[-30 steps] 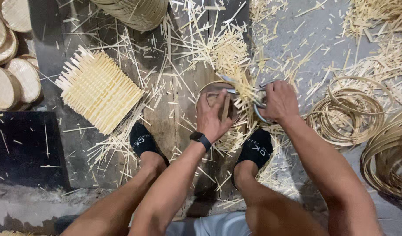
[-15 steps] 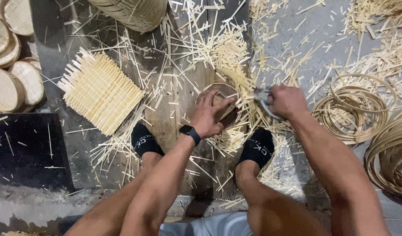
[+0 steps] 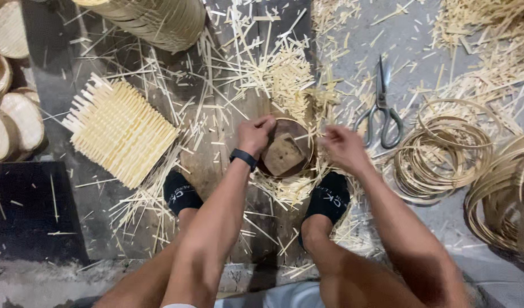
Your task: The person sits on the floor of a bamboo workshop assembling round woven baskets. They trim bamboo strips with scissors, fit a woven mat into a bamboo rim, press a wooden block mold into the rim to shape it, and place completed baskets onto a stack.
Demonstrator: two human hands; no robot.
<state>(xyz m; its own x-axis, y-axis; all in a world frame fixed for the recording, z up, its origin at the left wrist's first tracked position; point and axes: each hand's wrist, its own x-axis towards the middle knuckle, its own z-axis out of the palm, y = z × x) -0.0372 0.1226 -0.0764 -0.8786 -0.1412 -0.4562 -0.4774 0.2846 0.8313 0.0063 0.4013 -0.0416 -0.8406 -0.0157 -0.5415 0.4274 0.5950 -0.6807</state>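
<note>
Woven mat (image 3: 120,131), square, pale, on the floor at left. Scissors (image 3: 381,108), lying flat, right of centre. Coiled hoops (image 3: 444,151), loose pile, right. Basket stack (image 3: 153,20), top edge. Round lids (image 3: 14,111), far left. Black mat (image 3: 28,214), lower left. Splints (image 3: 284,74), scattered throughout.

one pair of scissors (image 3: 380,108) on the floor; one woven mat (image 3: 120,132); one wooden block (image 3: 283,154) in one round hoop (image 3: 307,137). two hands, left (image 3: 255,134) and right (image 3: 343,148); two black socks (image 3: 182,194); loose sticks (image 3: 256,68) too many to count.
</note>
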